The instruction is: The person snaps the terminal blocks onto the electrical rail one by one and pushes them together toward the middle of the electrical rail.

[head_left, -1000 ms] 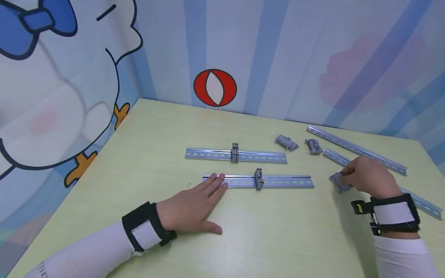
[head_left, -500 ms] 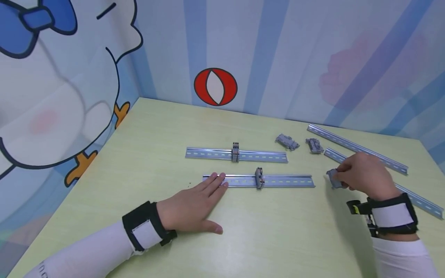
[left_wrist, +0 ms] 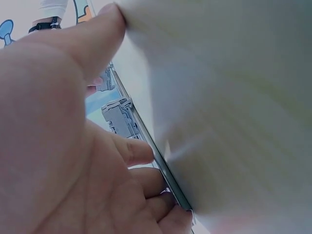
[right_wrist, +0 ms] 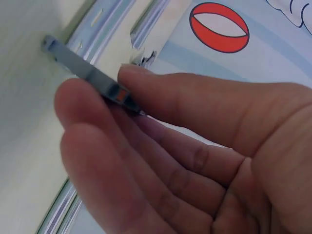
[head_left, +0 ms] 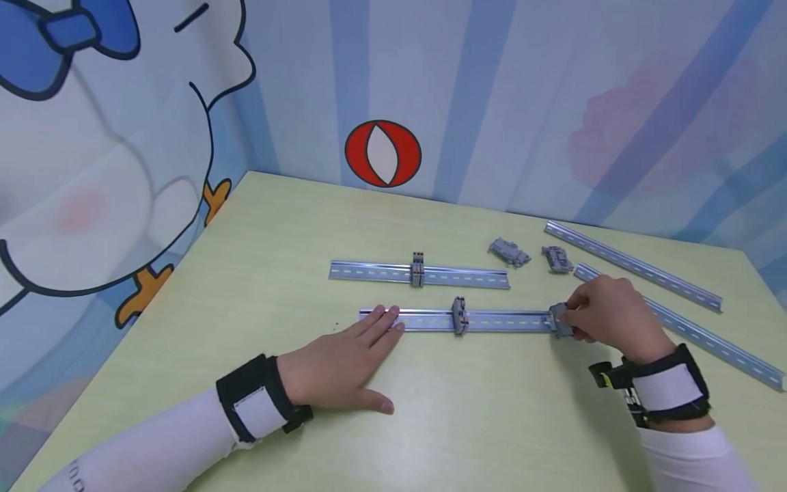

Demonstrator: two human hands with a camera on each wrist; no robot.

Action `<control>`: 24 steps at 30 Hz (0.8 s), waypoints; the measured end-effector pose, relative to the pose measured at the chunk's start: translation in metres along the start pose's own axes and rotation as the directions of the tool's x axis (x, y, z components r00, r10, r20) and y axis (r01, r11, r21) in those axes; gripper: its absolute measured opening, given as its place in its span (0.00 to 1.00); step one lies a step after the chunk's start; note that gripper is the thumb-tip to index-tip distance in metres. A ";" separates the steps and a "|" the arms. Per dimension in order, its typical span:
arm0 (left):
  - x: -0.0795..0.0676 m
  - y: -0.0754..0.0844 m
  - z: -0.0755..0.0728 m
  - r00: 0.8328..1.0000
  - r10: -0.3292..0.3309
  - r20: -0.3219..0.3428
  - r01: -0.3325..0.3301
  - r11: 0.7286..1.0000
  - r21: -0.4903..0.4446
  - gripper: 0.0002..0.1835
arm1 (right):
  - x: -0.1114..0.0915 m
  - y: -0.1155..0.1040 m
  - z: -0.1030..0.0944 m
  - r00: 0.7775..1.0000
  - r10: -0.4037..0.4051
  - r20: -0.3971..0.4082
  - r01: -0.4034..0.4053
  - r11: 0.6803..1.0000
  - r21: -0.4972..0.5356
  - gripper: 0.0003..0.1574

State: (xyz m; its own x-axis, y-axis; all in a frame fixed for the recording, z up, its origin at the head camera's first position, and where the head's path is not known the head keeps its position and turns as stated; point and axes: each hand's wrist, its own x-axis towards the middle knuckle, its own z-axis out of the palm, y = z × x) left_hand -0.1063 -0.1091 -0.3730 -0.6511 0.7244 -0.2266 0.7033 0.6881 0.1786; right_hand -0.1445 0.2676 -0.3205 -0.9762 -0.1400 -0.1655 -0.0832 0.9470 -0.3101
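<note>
My left hand lies with straight fingers on the left end of the nearer slotted metal DIN rail. A grey terminal block stands upright on that rail, near its middle; the left wrist view also shows this terminal block past the fingers. At the rail's right end, my right hand pinches another grey terminal block between thumb and fingers. Seen edge-on in the right wrist view, the held terminal block has a small orange spot. Whether it touches the rail I cannot tell.
Behind lies a second DIN rail carrying one terminal block. Two loose terminal blocks lie farther back. Two more rails slant across the table's right side. Printed walls border the table.
My right hand has moved left with the pinched terminal block, from beside the slanted rail to the right end of the nearer rail. My left hand has stayed in place.
</note>
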 end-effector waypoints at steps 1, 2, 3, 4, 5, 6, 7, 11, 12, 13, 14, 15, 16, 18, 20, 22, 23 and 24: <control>0.000 0.000 0.000 1.000 0.001 0.002 -0.001 1.000 -0.001 0.56 | 0.000 -0.001 0.001 1.000 -0.009 -0.011 0.009 1.000 -0.003 0.13; 0.000 -0.001 0.000 1.000 0.002 0.003 -0.002 1.000 0.000 0.56 | 0.000 -0.002 0.003 1.000 -0.016 -0.024 0.016 1.000 -0.006 0.13; 0.000 -0.001 0.000 1.000 0.002 0.004 -0.002 1.000 -0.002 0.56 | 0.000 -0.004 0.003 0.999 -0.022 -0.037 0.021 1.000 -0.011 0.12; 0.000 -0.002 0.000 1.000 0.001 0.006 -0.001 1.000 -0.002 0.56 | 0.001 -0.004 0.004 0.998 -0.025 -0.049 0.024 1.000 -0.014 0.12; 0.000 -0.002 0.000 1.000 0.001 0.006 -0.001 1.000 -0.003 0.56 | 0.001 -0.005 0.005 0.998 -0.029 -0.061 0.027 0.999 -0.023 0.11; 0.001 -0.002 0.000 1.000 0.001 0.007 -0.001 1.000 -0.004 0.56 | 0.002 -0.005 0.006 0.997 -0.035 -0.075 0.033 0.999 -0.032 0.11; 0.001 -0.002 0.001 1.000 0.001 0.008 -0.001 1.000 -0.005 0.56 | 0.002 -0.005 0.007 0.995 -0.041 -0.087 0.038 0.998 -0.041 0.11; 0.001 -0.002 0.001 1.000 0.001 0.005 -0.001 1.000 -0.013 0.56 | 0.003 -0.006 0.011 0.993 -0.038 -0.109 0.032 0.998 -0.054 0.12; 0.001 -0.002 0.001 1.000 0.003 0.003 -0.003 1.000 -0.014 0.56 | 0.004 -0.006 0.012 0.993 -0.035 -0.115 0.029 0.998 -0.052 0.13; 0.001 -0.002 0.000 1.000 0.004 0.000 -0.004 1.000 -0.015 0.56 | 0.004 -0.006 0.013 0.992 -0.033 -0.120 0.027 0.998 -0.052 0.14; 0.001 -0.001 0.000 1.000 0.004 -0.001 -0.004 1.000 -0.016 0.56 | 0.005 -0.006 0.014 0.991 -0.036 -0.129 0.029 0.998 -0.054 0.16; 0.001 -0.001 0.000 1.000 0.004 -0.003 -0.004 1.000 -0.015 0.56 | 0.005 -0.006 0.015 0.989 -0.045 -0.144 0.035 0.997 -0.065 0.19; 0.000 -0.001 0.000 1.000 0.005 -0.004 -0.005 1.000 -0.015 0.56 | 0.006 -0.007 0.016 0.985 -0.055 -0.162 0.043 0.996 -0.079 0.22; 0.000 -0.001 0.001 1.000 0.006 -0.006 -0.006 1.000 -0.013 0.56 | 0.007 -0.008 0.019 0.976 -0.081 -0.203 0.059 0.992 -0.112 0.28; 0.000 -0.002 0.001 1.000 0.009 -0.007 -0.009 1.000 -0.011 0.56 | 0.008 -0.010 0.022 0.966 -0.105 -0.236 0.070 0.986 -0.152 0.33; 0.000 -0.003 0.001 1.000 0.012 -0.010 -0.012 1.000 -0.010 0.56 | 0.009 -0.012 0.022 0.960 -0.113 -0.258 0.067 0.981 -0.184 0.34; 0.000 -0.003 0.001 1.000 0.014 -0.011 -0.014 1.000 -0.009 0.56 | 0.009 -0.013 0.023 0.958 -0.117 -0.263 0.065 0.979 -0.195 0.34; 0.000 -0.003 0.001 1.000 0.015 -0.012 -0.015 1.000 -0.007 0.56 | 0.010 -0.014 0.022 0.958 -0.117 -0.262 0.063 0.977 -0.205 0.34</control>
State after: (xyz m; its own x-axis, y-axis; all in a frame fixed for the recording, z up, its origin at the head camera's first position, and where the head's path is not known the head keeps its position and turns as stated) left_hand -0.1078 -0.1112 -0.3744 -0.6439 0.7349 -0.2128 0.7109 0.6775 0.1887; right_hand -0.1486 0.2466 -0.3389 -0.9778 -0.1691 0.1234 -0.1840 0.9754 -0.1212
